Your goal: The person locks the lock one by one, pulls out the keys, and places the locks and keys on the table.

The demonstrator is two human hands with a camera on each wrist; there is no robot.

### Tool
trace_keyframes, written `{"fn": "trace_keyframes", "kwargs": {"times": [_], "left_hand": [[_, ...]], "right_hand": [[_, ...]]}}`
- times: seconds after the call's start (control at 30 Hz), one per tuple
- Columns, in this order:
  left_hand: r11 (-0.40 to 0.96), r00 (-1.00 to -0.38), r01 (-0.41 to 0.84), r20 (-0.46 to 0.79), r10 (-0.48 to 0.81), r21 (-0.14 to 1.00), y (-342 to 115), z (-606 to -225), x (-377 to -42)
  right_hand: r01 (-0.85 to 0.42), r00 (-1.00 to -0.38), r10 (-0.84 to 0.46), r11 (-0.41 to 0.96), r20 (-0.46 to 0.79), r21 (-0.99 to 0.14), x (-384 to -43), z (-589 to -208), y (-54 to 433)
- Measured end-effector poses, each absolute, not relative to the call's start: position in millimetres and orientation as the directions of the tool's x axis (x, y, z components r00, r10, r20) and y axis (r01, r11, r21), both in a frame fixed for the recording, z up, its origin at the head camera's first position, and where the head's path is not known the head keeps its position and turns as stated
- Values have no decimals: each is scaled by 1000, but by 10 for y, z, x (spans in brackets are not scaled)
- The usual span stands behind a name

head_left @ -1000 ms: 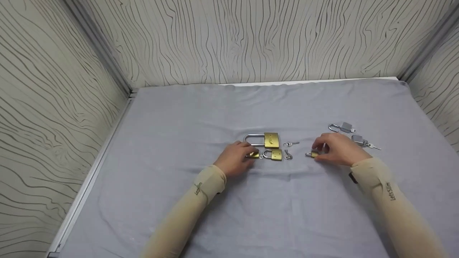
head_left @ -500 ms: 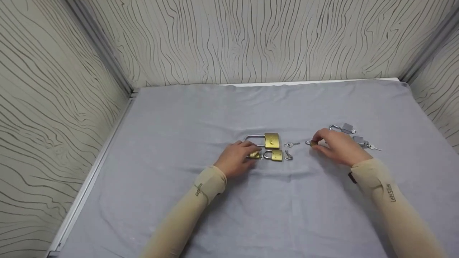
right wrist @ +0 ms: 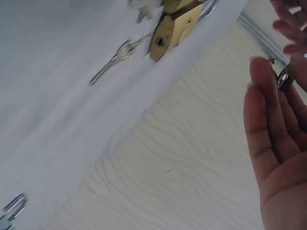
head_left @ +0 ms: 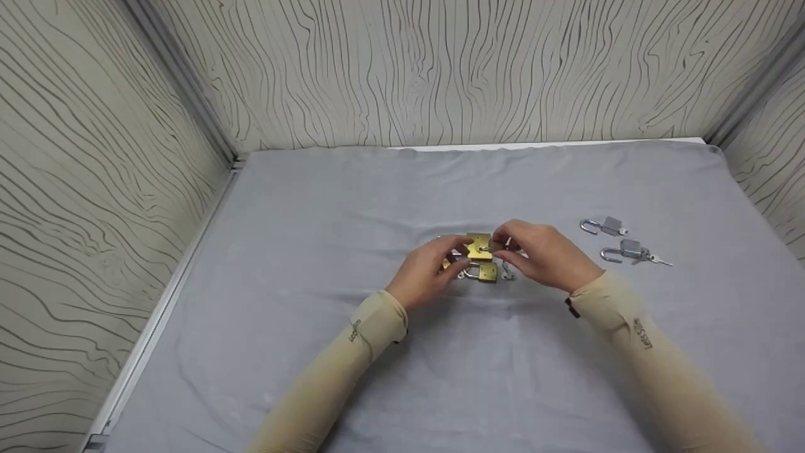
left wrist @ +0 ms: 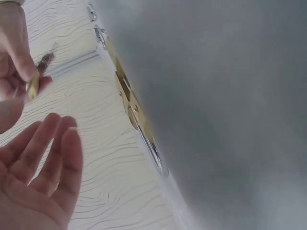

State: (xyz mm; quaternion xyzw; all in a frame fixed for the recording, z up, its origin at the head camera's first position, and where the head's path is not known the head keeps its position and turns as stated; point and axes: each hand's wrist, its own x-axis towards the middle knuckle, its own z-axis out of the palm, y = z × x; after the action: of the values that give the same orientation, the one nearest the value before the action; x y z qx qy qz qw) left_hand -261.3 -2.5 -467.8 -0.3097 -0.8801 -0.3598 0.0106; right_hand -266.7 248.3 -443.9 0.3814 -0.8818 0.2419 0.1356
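Observation:
My right hand (head_left: 544, 255) pinches a small brass padlock (left wrist: 32, 86) between thumb and fingertips, raised above the cloth with its shackle pointing left. Facing it, my left hand (head_left: 427, 270) has loosely bent fingers spread apart and holds nothing. Below the hands lie a large brass padlock (head_left: 480, 240) with a long shackle and a medium brass padlock (head_left: 487, 272). A further small brass padlock (head_left: 446, 265) is mostly hidden by my left hand. Small keys (head_left: 507, 274) lie right of the medium padlock, and another key (right wrist: 120, 53) lies near the large one.
To the right, two grey padlocks lie with their shackles swung out: one farther back (head_left: 613, 225), one nearer (head_left: 629, 246) with keys (head_left: 658, 260) at its end. Grey wrinkled cloth (head_left: 314, 214) covers the table. Patterned panels (head_left: 409, 75) stand behind and at the sides.
My right hand has lifted the small padlock off the cloth and carried it left, over the large padlock. My left hand has let go of the padlock beneath it, rising slightly rightward.

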Motion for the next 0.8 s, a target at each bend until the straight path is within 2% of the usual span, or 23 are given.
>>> {"fn": "trace_keyframes", "kwargs": {"times": [0.2,0.37,0.6,0.8], "left_hand": [[535,-800,588,342,493,606,0,-4678,-2614],[524,-806,585,370,461,620,18,-4681,-2625],[338,-838,439,243,489,832,29,-4699,-2634],[282,-817,413,216,534,866,27,-4723,-2631]], "right_hand": [[-792,-603,-633,545,485,-273,-2693,-4424,2329],[-807,-584,-636,521,504,-277,-2675,-4417,2301],[-787,-617,-587,448,524,-425,-2630,-4424,2299],[-757,-642,-549,348,534,-553,-2630,-4475,2295]]}}
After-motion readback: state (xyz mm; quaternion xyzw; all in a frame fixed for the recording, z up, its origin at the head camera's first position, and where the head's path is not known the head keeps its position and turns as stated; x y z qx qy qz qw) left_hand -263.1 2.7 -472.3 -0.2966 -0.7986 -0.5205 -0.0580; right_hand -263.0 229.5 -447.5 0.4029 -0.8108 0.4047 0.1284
